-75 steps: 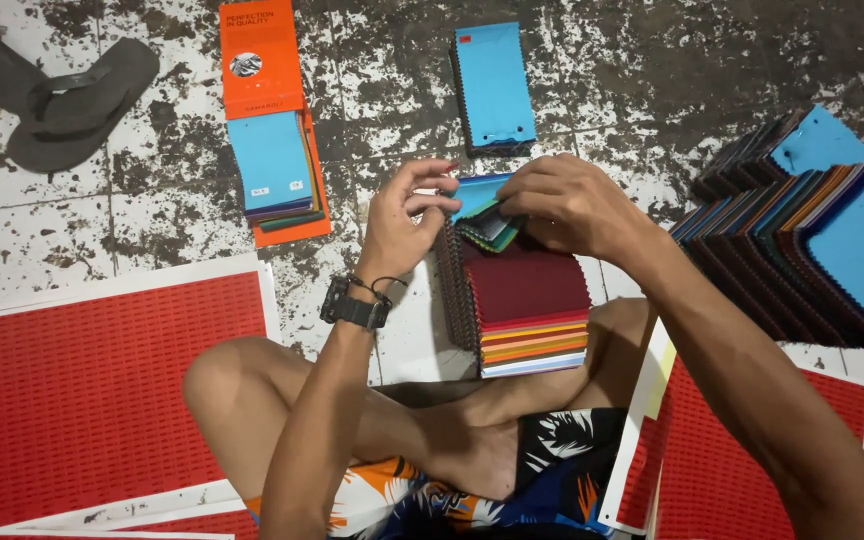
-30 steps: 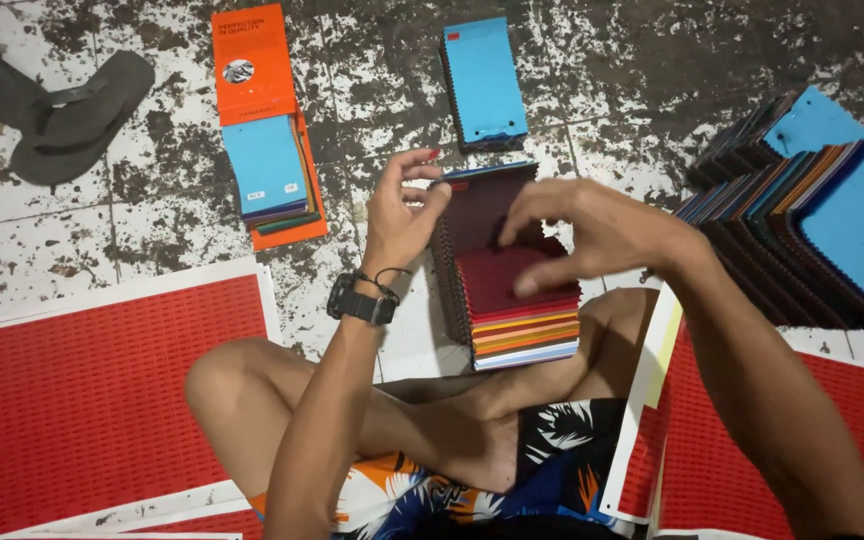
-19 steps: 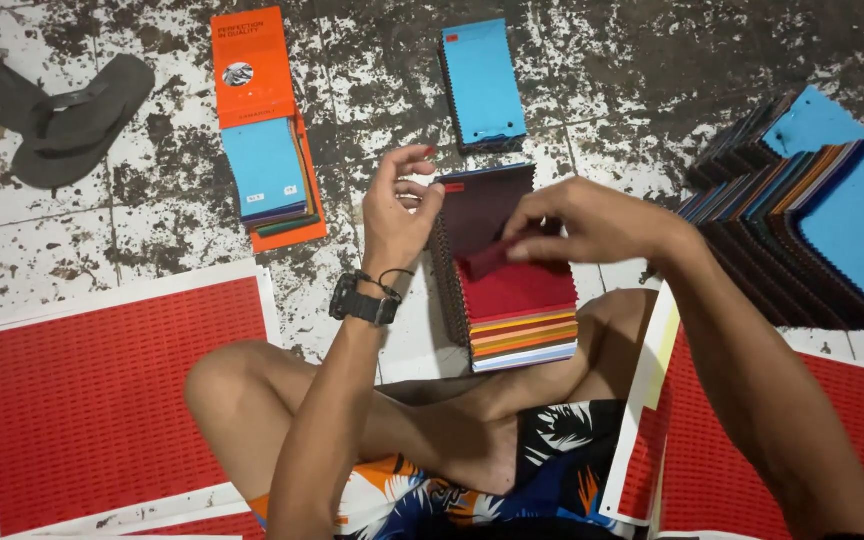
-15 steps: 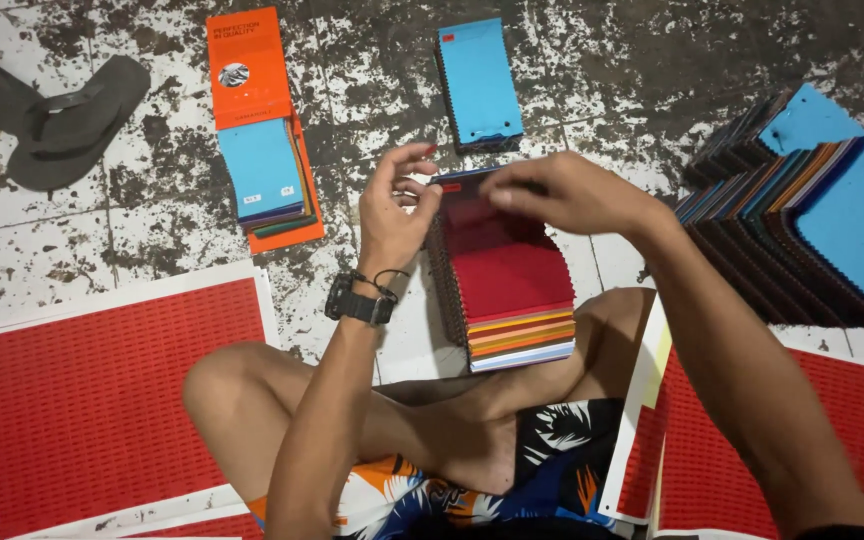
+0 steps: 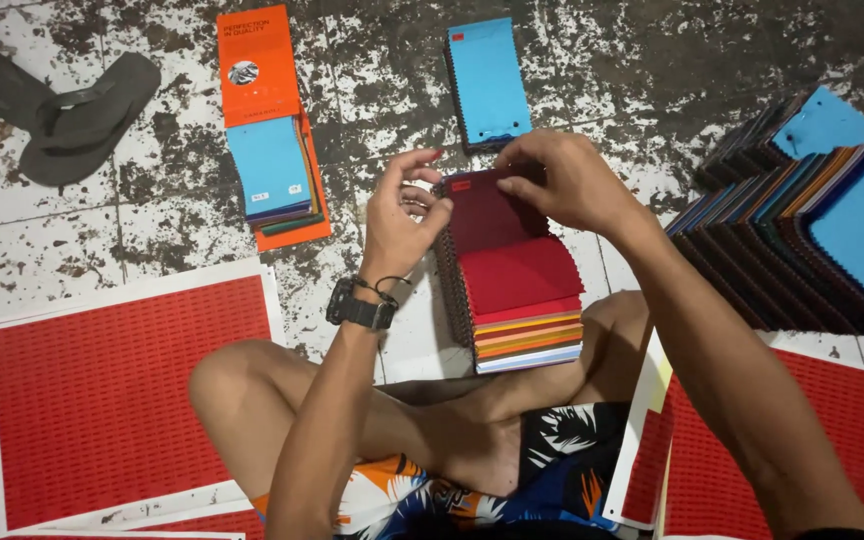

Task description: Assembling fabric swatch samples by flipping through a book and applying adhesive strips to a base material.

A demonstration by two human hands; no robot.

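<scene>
Dark red fabric swatches top the fanned sample stack [image 5: 512, 275] that lies on the floor just in front of the person's crossed legs, with orange, yellow and pale layers showing along its lower edge. In the head view, the left hand [image 5: 402, 215] sits at the stack's upper left corner, fingers curled and pinching the edge of the top swatch near a small red label; a black wristwatch [image 5: 360, 310] circles that wrist. The right hand [image 5: 567, 180] rests on the stack's upper right corner, fingers bent and pressed together, gripping the top edge of the same swatch.

Beyond the hands lies a blue swatch bundle [image 5: 489, 80]. To the left of it an orange sample book [image 5: 270, 120] lies open with a light blue swatch on top. A grey flip-flop [image 5: 82, 115] lies at the far left. At the right, a spread row of dark and blue swatches [image 5: 802, 220] overlaps like tiles. Red printed sheets [image 5: 112, 400] with white borders lie on the stained tiled floor [image 5: 652, 60] at both sides of the legs.
</scene>
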